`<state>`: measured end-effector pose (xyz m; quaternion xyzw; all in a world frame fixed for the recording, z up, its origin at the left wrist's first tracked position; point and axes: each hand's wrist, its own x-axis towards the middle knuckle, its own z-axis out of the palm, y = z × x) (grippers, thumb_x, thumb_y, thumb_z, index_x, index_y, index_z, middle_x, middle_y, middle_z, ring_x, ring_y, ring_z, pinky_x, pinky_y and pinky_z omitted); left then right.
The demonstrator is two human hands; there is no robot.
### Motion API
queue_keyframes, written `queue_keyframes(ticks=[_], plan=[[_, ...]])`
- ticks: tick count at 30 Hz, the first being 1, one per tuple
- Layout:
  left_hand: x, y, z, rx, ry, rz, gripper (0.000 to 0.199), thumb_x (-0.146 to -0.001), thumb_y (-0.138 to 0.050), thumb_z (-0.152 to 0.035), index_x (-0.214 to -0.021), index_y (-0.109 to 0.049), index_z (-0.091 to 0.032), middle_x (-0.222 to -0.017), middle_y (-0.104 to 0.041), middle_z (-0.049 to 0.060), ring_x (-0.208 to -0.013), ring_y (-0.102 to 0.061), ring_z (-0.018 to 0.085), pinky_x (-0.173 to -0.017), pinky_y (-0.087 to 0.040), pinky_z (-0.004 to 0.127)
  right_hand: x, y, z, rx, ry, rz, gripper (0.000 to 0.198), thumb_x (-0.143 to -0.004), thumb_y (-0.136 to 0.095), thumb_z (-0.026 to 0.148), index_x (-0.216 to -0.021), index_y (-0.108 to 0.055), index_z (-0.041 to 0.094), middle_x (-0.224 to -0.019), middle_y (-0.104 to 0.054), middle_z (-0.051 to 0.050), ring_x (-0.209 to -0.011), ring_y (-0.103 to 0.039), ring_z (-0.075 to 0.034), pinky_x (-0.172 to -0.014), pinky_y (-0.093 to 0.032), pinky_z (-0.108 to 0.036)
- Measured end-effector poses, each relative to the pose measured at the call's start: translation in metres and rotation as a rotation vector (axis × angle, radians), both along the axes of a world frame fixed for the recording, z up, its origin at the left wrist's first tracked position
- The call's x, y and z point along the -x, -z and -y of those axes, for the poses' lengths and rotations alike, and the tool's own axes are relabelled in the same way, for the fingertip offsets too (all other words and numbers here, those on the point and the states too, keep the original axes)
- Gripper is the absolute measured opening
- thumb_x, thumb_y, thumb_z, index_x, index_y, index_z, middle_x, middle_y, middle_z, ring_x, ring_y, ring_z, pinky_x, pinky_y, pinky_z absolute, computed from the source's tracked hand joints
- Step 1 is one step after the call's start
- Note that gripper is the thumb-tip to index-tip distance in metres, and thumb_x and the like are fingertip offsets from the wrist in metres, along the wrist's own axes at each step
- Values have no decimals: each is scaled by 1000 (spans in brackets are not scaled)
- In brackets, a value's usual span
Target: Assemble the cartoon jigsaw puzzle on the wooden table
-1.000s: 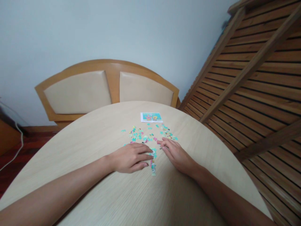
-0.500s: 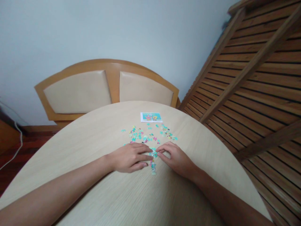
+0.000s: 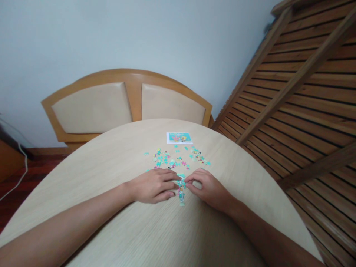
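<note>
Both hands meet at a narrow strip of joined jigsaw pieces, with many more lying loose beyond it.
In the head view, the strip [image 3: 181, 198] lies on the pale round table [image 3: 155, 237], between the hands and running away from the person. The left hand [image 3: 157, 186] lies palm down, fingers slightly apart and gripping nothing, the foremost fingertips at the strip's left edge. The right hand [image 3: 210, 189] brings thumb and forefinger close together at its right edge — whether a piece sits between them I cannot tell. By the look of it, only this small section is assembled; the larger share, the loose pieces [image 3: 184, 163], is scattered unjoined just past the fingers — mostly turquoise, some pink and yellow. Farther back lies a picture card [image 3: 179, 138] showing cartoon figures on turquoise.
</note>
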<state>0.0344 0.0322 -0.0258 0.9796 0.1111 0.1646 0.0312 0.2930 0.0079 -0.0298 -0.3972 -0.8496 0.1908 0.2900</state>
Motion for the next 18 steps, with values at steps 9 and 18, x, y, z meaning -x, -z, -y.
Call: queue_keyframes(ticks=[9,18], plan=[[-1,0,0,7,9,3,29,-105,-46,-30,-121,-64,-16,-135,-62,13,-124,-58,28,-107,-50,44,0,1,0,-17,-24,37,11,-90,-69,16,-97,-76,22,-89,-76,-2,-90,-66,-20,-86,-49,-36],[-1,0,0,7,14,16,27,-104,-46,-30,-120,-64,-17,-134,-62,13,-124,-59,28,-106,-51,44,3,1,2,-41,-19,56,11,-90,-68,17,-96,-75,22,-90,-75,-2,-90,-66,-20,-85,-48,-36]])
